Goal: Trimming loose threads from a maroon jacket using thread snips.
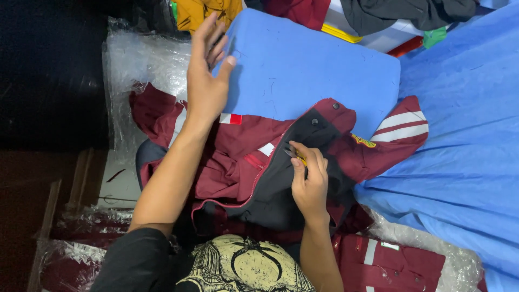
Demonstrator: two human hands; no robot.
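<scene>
Maroon jacket [238,162] lies open across the blue worktop [303,65]; my right hand [309,178] pinches what looks like small snips [296,155] at its dark lining. My left hand [208,81] hovers near the worktop's edge, fingers [216,38] spread wide, holding nothing. Bagged maroon garments [400,265] crowd the near side.

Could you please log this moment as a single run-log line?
left hand: open, raised over blue pad | right hand: pinching small snips at jacket lining | jacket: open, flat on pad
</scene>
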